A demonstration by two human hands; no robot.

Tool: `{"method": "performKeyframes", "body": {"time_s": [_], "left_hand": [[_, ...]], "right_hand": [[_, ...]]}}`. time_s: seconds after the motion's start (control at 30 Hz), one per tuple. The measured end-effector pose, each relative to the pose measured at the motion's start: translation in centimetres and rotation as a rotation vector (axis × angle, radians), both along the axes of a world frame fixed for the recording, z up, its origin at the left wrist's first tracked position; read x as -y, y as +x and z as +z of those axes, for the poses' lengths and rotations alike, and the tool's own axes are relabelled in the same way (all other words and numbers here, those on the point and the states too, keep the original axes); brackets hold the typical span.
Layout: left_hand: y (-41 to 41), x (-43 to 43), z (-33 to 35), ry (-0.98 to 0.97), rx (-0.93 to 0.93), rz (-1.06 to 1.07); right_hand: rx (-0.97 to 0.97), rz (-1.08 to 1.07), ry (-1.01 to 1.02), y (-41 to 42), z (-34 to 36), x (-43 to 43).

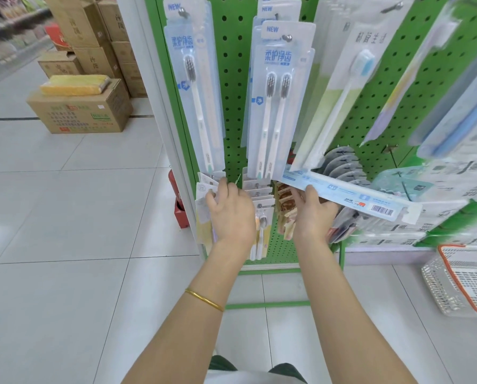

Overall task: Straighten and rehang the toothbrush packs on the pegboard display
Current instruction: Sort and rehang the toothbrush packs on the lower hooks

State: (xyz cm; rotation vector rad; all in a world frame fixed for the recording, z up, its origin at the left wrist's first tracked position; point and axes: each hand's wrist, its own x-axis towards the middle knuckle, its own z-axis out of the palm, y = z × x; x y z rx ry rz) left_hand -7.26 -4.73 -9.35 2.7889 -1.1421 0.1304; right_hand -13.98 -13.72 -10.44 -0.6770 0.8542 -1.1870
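A green pegboard [233,87] carries hanging toothbrush packs. A single-brush pack [195,87] hangs at the upper left and a twin-brush pack [277,95] hangs beside it in the middle. My left hand [230,209] reaches into the lower row and its fingers grip the top of a small pack [208,187] there. My right hand [312,214] holds a long toothbrush pack [353,196] off its peg, lying nearly level with its barcode side up. A tilted blue-brush pack [342,90] hangs at the right.
Cardboard boxes [82,109] stand on the tiled floor at the left, one with a yellow bundle on top. A white plastic basket [464,284] with an orange rim sits on the floor at the lower right. More packaged goods [437,189] crowd the right side.
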Motion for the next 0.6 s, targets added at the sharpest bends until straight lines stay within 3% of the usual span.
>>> {"method": "performKeyframes", "body": {"time_s": [0.37, 0.5, 0.6], "left_hand": [[-1.5, -1.9, -3.1, -0.123, -0.011, 0.045], [-2.1, -2.5, -3.8, -0.240, 0.144, 0.072], [-2.5, -3.3, -3.8, -0.190, 0.202, 0.103]], "right_hand": [[-0.197, 0.096, -0.113, -2.8, -1.1, -1.2], [-0.281, 0.047, -0.260, -3.8, -1.1, -1.8], [-0.352, 0.020, -0.353, -4.5, -0.6, -2.5]]}}
